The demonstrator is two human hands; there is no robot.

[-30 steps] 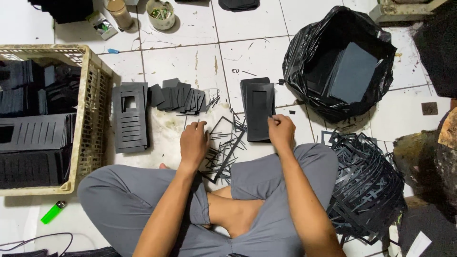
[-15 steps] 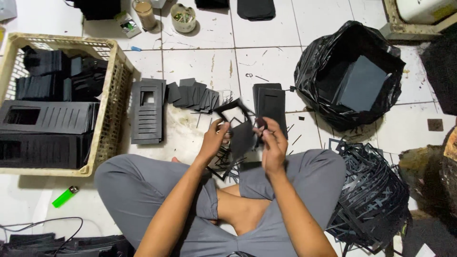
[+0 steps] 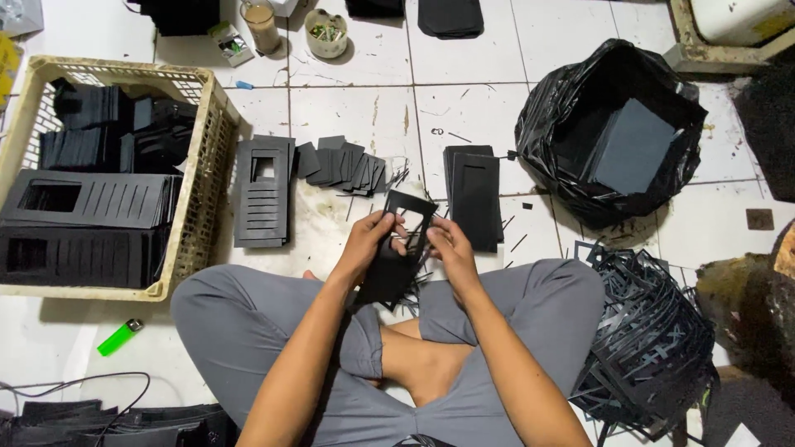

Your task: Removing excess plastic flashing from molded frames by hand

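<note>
A black die-cut panel (image 3: 397, 248) is gripped by both hands above the crossed legs, tilted, its cut-out window end pointing away from the body. The left hand (image 3: 364, 244) is closed on the panel's left edge, fingers curled over the front near the window. The right hand (image 3: 447, 248) is clamped on the right edge, the thumb pressed toward the frame of the opening. Both forearms are drawn in from the bottom of the view and meet at the panel. At far left, a cream plastic basket (image 3: 199, 199) is seen on the tiled floor, packed with stacked black panels. A green lighter (image 3: 119, 337) is lying just below it. Beside the basket, a slotted panel stack (image 3: 262, 203) is laid flat, and next to that a fan of small black rectangles (image 3: 344, 165). Just beyond the hands, a second flat stack (image 3: 474, 197) is set down, with thin black slivers scattered around it. To the right, an open black rubbish bag (image 3: 580, 116) is holding a dark sheet. At lower right, a heap of black offcut frames (image 3: 646, 331) is piled against the right knee.
</note>
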